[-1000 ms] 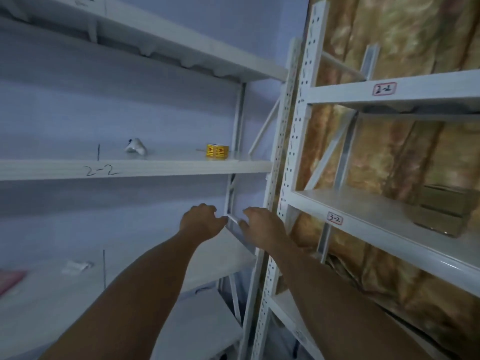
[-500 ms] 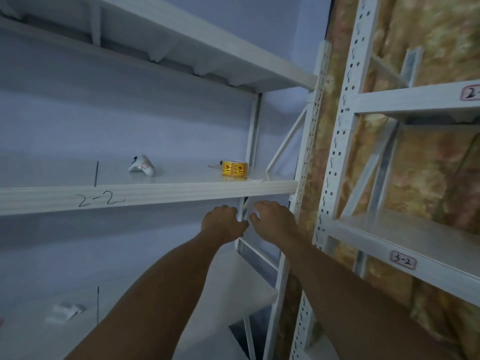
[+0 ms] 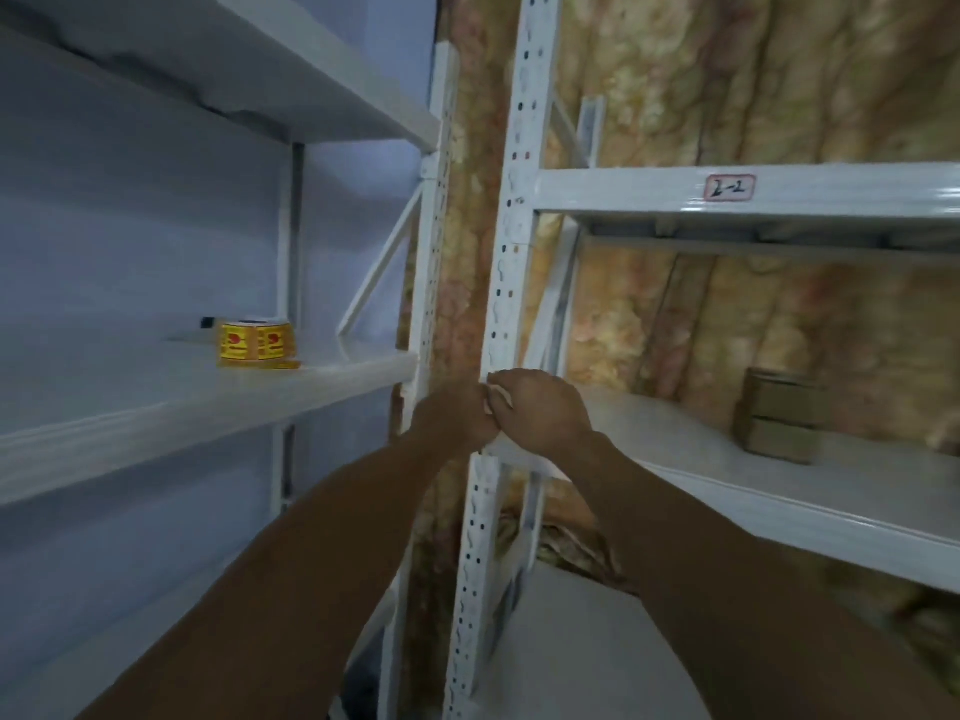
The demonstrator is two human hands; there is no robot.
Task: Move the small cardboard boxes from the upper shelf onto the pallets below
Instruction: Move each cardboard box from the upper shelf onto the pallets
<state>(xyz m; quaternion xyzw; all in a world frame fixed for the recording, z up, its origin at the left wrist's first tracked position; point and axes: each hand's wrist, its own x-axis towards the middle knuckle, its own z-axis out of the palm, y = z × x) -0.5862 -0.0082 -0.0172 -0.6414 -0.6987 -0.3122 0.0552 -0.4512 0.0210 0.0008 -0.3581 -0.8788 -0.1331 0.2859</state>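
Approach step: left hand (image 3: pixel 457 414) and right hand (image 3: pixel 543 414) meet, fingers curled; what either grip holds is unclear. Next, reach right for the boxes (image 3: pixel 779 423).

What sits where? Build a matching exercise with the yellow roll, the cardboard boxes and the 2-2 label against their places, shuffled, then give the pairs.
Things:
1. yellow roll
2. cardboard boxes
3. 2-2 label

Places:
A. front edge of the right upper shelf
B. on the left shelf
C. stacked on the right lower shelf, towards the back

Pairs: 1-B, 2-C, 3-A
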